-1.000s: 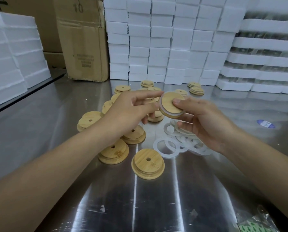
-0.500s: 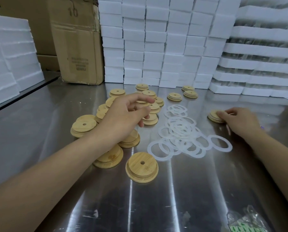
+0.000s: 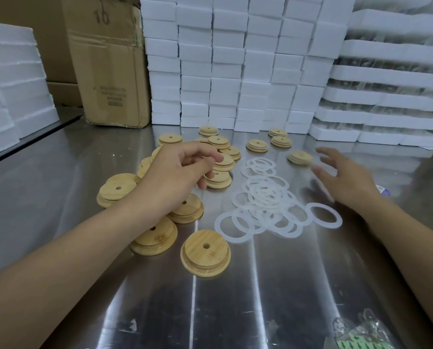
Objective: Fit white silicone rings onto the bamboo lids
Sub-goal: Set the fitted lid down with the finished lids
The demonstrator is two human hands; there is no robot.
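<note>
Several round bamboo lids (image 3: 206,251) with centre holes lie scattered and stacked on the left half of the steel table (image 3: 260,298). A loose heap of white silicone rings (image 3: 265,195) lies right of them, with one ring (image 3: 325,215) apart at its right edge. My left hand (image 3: 177,172) hovers over a small stack of lids (image 3: 220,177), its fingers loosely curled and its thumb tip just above the top lid; it holds nothing. My right hand (image 3: 346,180) is blurred, fingers spread, empty, just right of a single lid (image 3: 300,157) lying apart at the back right.
White foam blocks (image 3: 235,66) are stacked along the back and right, more foam (image 3: 9,84) at the left, and a cardboard box (image 3: 109,71) at the back left. A crumpled plastic bag (image 3: 361,333) lies at the front right. A blue label (image 3: 384,191) shows beside my right wrist.
My right hand carried the lid from between both hands to the back right, set it down and has let go, fingers now spread. My left hand stayed over the lid stacks.
</note>
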